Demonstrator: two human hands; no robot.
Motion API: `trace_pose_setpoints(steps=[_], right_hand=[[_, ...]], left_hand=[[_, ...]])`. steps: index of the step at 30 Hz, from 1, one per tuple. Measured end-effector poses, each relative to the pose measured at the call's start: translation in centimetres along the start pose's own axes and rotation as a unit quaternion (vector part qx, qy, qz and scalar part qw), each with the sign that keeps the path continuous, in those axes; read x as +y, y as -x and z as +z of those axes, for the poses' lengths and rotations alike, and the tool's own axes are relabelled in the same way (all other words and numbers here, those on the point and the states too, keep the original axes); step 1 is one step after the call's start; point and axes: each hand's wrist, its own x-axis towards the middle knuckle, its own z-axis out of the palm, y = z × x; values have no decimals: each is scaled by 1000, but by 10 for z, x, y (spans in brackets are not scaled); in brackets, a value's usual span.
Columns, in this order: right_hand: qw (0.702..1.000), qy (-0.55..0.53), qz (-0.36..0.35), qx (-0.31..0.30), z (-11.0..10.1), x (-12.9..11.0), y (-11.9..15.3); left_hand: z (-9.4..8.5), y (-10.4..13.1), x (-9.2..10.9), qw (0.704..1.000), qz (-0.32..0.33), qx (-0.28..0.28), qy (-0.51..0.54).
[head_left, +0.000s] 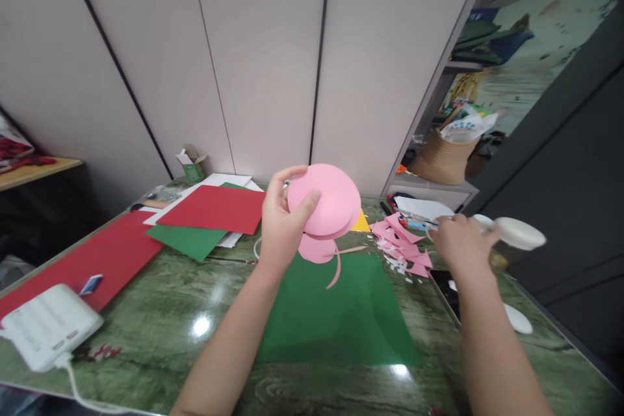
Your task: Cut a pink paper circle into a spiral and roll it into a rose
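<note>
Pink round paper discs point(325, 198) are up in the air, over the far edge of the flat green paper sheet point(336, 318). I see the left hand point(283, 226) pinching them, thumb on the front and fingers behind. At least two are together and don't line up, so a loose pinch could let one slip. A hard pinch could bend the paper.

The right hand point(461, 244) is out toward the far right corner of the green stone-look table point(160, 312). Its fingers are partly hidden, so I can't tell if it has hold of something. Just beside it is a white round-topped thing point(519, 234), and a bump could knock it.

Cut pink paper scraps point(397, 240) lie near the table's far edge, and a quick arm could spread them about. Below the discs, a thin curved pink paper strip point(337, 270) might get dragged or torn if a hand brushes it.
</note>
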Motion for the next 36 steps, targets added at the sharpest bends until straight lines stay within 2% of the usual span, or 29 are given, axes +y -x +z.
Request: trace_pose_setpoints(steps=[2,4,5,7,9,12,16,24,26,31,36], right_hand=[[997,-32,8,65,-13,-9,1],[983,-127,-21,130,-29,-21,6],[971,-181,-46,150,-38,-28,10],[947,-266,-100,151,-56,-42,23],[924,-332,-158,103,-71,-55,39],[915,-344,-209,29,-82,-71,60],[889,-406,-204,-57,-83,-82,70],[787,-519,-225,-246,-78,-88,66],[776,-528,-234,-255,-75,-90,67],[769,-536,-245,-248,-73,-90,68],[730,-574,-249,-274,-70,-88,68]], left_hand=[[0,0,1,999,24,2,-27],[0,1,2,998,31,-3,-46],[0,1,2,998,27,-5,-53],[1,1,1,998,13,-5,-63],[1,0,-2,997,2,0,-72],[2,-2,-9,997,-14,-3,-74],[2,-5,-16,997,-15,-12,-71],[2,-6,-18,998,25,3,-61],[2,-6,-18,998,30,8,-59],[2,-5,-15,997,28,7,-67],[5,-2,-13,998,12,-25,-55]])
